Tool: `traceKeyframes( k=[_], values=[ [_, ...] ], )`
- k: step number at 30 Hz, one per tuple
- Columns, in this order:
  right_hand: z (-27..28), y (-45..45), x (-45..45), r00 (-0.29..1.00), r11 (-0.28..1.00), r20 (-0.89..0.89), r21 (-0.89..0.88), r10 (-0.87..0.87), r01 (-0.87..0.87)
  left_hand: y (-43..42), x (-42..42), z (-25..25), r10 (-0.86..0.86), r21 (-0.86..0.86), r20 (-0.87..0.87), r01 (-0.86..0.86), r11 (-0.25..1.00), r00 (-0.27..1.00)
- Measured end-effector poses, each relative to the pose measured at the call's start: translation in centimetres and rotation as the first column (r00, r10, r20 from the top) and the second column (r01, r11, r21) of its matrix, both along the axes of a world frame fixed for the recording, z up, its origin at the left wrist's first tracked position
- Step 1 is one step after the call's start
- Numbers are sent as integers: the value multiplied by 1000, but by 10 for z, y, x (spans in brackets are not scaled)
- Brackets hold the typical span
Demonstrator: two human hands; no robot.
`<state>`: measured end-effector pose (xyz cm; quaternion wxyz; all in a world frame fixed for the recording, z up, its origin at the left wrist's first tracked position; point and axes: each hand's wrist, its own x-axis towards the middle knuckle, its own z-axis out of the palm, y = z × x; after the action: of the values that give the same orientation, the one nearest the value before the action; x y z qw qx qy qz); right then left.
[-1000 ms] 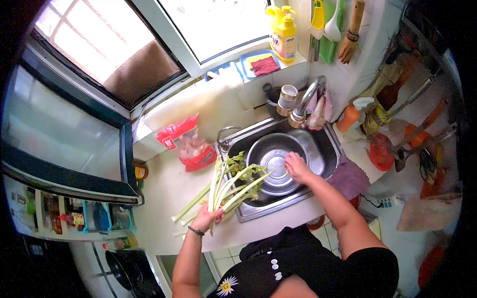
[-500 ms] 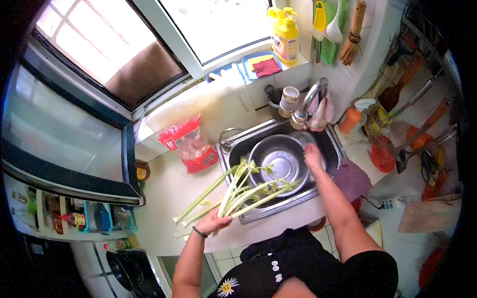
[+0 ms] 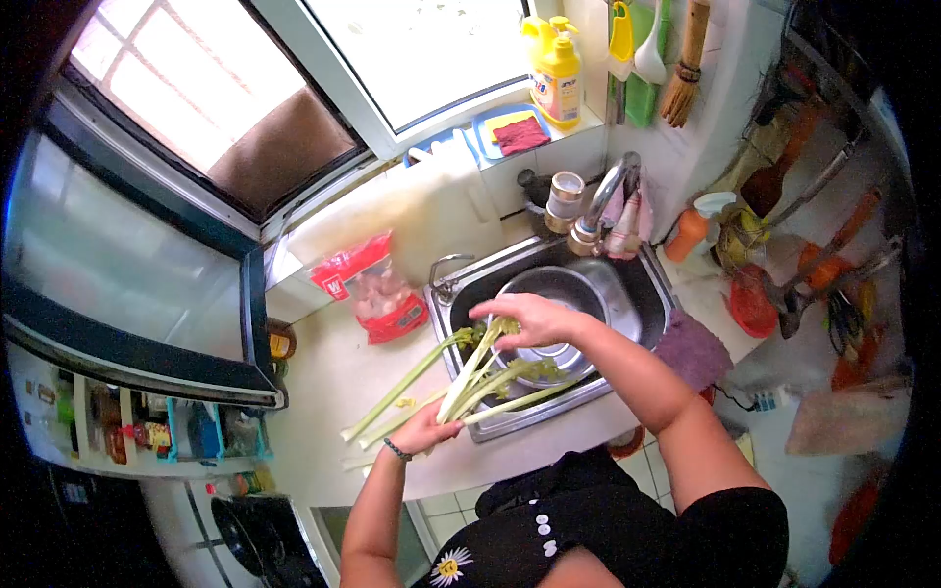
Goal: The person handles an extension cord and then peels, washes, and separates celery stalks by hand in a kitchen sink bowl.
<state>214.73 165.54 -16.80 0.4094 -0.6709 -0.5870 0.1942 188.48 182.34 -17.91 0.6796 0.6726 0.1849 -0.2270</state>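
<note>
My left hand (image 3: pixel 428 428), with a dark beaded bracelet at the wrist, is closed round the lower ends of several celery stalks (image 3: pixel 477 385). Their leafy tops reach over the near left rim of the sink (image 3: pixel 594 395). Right above those leaves is my right hand (image 3: pixel 529 320), its thumb and fingers apart; whether it touches them I cannot tell. A round metal basin (image 3: pixel 594 303) sits inside the sink, partly hidden by my right hand and forearm. More celery stalks (image 3: pixel 392 397) lie on the counter left of the held bunch.
A red and clear plastic bag (image 3: pixel 384 289) lies on the counter left of the sink. The faucet (image 3: pixel 619 186) rises behind the basin. A purple cloth (image 3: pixel 693 348) hangs at the sink's right edge. Yellow bottles (image 3: pixel 557 83) stand on the sill, and utensils hang at right.
My right hand has moved left, from the basin's right side to above the celery leaves. My left hand keeps its hold on the stalks.
</note>
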Motion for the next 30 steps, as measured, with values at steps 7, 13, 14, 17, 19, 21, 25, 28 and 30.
traceKeyframes(
  k=[7, 13, 14, 17, 19, 21, 25, 28, 30],
  values=[
    [-3, 10, -8, 852, 965, 508, 263, -123, -18, -6, 8, 2, -8, 212, -22, 12, 977, 1000],
    [-19, 4, -22, 981, 988, -124, 7, -152, 154, -12, 10, -22, 35, 408, 201, -116, 905, 979],
    [-25, 3, -22, 981, 988, -123, 7, -153, 155, -12, 10, -25, 34, 408, 202, -116, 906, 979],
    [-43, -3, -18, 993, 984, -87, 146, -86, 98, -15, 13, -26, -91, 605, 376, -169, 778, 922],
    [-48, -9, -17, 936, 994, -334, -18, -109, 110, -20, 15, -11, -56, 667, 185, -84, 740, 981],
    [-50, -18, -15, 948, 992, -292, -20, -128, 127, -22, 15, -8, -72, 686, 196, -84, 723, 978],
    [-52, -40, 14, 839, 837, 29, -53, -544, 545, -23, 11, 1, -210, 858, 142, -15, 513, 967],
    [-28, -42, 25, 891, 890, 55, 108, -450, 443, -25, 11, 7, -295, 918, 121, 6, 396, 948],
    [-21, -35, 24, 917, 939, 224, -20, -331, 344, -23, 9, 3, -360, 950, 81, 36, 309, 930]
  ],
)
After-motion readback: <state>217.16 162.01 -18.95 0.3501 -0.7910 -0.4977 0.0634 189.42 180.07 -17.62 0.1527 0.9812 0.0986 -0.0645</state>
